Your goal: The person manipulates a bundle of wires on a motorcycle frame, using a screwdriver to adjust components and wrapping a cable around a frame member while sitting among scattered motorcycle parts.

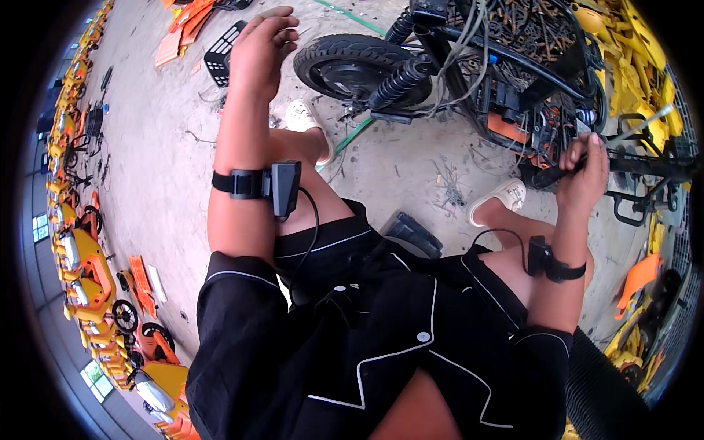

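My left hand is raised at the upper left, near the black rear wheel. Its fingers are loosely bent and apart, with nothing visible in them. At the right, my right hand is closed around a screwdriver. The tool's dark handle pokes out at the lower left of the fist, and its thin pale shaft slants up to the right. Beyond my knees lies a stripped scooter frame on its side, with shock absorbers, loose cables and wiring exposed. My right hand is beside its front end.
Several yellow body panels are heaped at the far right. Orange panels and a black plastic rack lie at the upper left. A dark plastic part lies between my feet. Yellow and orange scooters line the left side.
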Demonstrator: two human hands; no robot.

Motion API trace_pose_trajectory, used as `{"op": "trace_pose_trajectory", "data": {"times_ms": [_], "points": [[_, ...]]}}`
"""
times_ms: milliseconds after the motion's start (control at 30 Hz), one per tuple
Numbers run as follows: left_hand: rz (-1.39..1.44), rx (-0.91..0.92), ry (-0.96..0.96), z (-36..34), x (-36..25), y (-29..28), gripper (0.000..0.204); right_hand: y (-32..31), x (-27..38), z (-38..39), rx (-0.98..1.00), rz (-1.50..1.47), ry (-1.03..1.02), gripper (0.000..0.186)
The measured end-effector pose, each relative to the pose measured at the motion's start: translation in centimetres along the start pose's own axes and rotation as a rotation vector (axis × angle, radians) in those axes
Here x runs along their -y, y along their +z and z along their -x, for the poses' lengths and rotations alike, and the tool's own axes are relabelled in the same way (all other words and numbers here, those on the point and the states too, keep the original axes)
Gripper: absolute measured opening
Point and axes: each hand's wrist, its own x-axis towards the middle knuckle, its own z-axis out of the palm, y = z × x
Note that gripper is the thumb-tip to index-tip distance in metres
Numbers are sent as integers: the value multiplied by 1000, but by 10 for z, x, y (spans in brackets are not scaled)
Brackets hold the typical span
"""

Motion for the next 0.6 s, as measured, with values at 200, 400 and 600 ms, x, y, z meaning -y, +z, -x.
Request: {"op": "trace_pose_trajectory", "data": {"times_ms": [200, 400, 600], "points": [[91, 168, -62, 7, -48, 4, 28, 19, 12, 13, 49, 23, 29, 24], [-1370, 495, 312, 36, -242, -64, 33, 19, 26, -3, -32, 27, -39, 23], [-1274, 294, 345, 81, -237, -65, 28, 19, 28, -27, -86, 31, -99, 21]]}}
